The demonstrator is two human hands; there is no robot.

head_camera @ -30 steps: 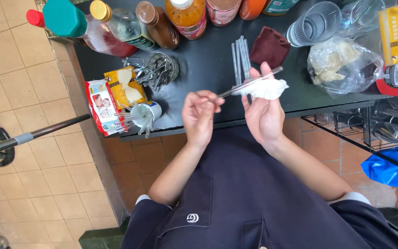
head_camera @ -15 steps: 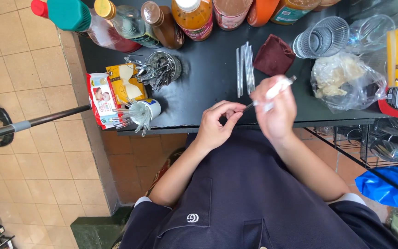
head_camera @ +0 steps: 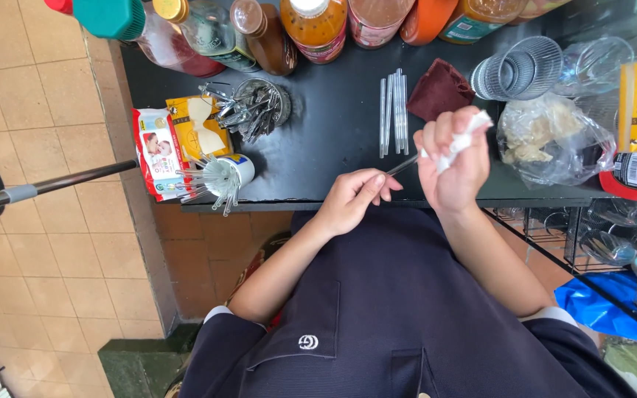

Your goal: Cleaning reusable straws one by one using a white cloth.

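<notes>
My left hand (head_camera: 352, 199) pinches the near end of a thin metal straw (head_camera: 405, 164) over the front edge of the black counter (head_camera: 318, 140). My right hand (head_camera: 451, 158) is closed around the straw's far part with a white tissue (head_camera: 466, 136) wrapped about it. Several more clear straws (head_camera: 394, 110) lie side by side on the counter just beyond my hands. A dark red cloth (head_camera: 440, 90) lies to their right.
A row of sauce bottles (head_camera: 318, 22) lines the back. A holder of metal utensils (head_camera: 256, 110), a cup of straws (head_camera: 223, 177), wipe packets (head_camera: 156, 151), glass cups (head_camera: 517, 70) and a plastic bag (head_camera: 554, 140) stand around. Tiled floor lies to the left.
My right hand with the tissue has slid along the straw and turned, and my left hand has lowered toward the counter's edge while keeping its pinch on the straw's end.
</notes>
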